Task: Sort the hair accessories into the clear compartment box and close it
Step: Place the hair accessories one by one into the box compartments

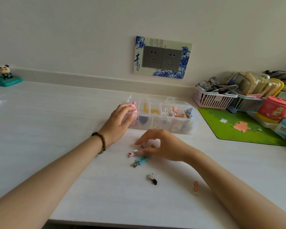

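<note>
On the white table [56, 129], the clear compartment box [193, 124] stands open, its sections partly filled. The left hand [120, 121] pinches a pink accessory [133, 105] above the box's left end compartment. Just in front of the box, the right hand [162, 146] hovers with fingers spread and loosely curved, gripping nothing, over a pink clip [132, 153] and a blue clip [141, 160]; its thumb lies just beside the blue one. A white-topped black clip [153, 177] and an orange clip [195, 185] lie nearer the table's front edge. A green mat [238, 126] and a pink basket [211, 100] crowd the right side; the left side lies wide.
</note>
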Demonstrator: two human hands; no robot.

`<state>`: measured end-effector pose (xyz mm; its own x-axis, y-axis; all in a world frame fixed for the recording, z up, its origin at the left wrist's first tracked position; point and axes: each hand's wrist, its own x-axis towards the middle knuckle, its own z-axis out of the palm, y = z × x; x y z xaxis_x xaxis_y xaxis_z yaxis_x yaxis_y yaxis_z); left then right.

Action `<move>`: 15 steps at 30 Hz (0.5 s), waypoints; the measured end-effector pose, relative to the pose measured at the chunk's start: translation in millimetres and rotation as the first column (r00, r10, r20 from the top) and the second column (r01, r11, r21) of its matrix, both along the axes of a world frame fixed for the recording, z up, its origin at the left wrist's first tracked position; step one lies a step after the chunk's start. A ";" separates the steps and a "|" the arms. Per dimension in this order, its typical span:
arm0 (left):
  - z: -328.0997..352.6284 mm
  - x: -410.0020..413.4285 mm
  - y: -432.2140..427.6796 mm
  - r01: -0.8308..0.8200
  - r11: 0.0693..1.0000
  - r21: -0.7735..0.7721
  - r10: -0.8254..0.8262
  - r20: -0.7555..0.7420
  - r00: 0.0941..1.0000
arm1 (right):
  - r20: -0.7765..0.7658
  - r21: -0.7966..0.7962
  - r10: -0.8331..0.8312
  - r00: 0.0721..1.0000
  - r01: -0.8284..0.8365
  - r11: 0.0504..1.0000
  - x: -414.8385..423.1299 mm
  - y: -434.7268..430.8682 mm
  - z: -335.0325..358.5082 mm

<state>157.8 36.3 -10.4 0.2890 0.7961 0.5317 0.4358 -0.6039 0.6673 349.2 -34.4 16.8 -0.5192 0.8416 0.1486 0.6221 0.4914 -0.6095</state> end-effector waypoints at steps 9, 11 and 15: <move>-0.6 -0.3 1.3 0.007 1.000 0.004 -0.007 0.010 1.000 | -0.150 0.100 -0.023 0.988 0.038 0.994 -6.6 -6.2 -1.2; 0.0 -0.3 1.8 0.006 1.000 -0.027 -0.005 0.014 1.000 | -0.285 0.116 -0.100 0.953 0.138 0.984 -3.2 -4.3 9.4; 1.2 0.6 1.1 0.030 0.999 -0.033 -0.029 0.038 0.999 | -0.450 0.112 -0.281 0.848 0.366 0.924 12.1 18.1 39.7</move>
<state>158.5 37.4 -9.1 0.2927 0.8050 0.5160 0.3922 -0.5933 0.7030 361.3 -16.3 56.4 -0.0748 0.8851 0.4594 0.4730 0.4370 -0.7651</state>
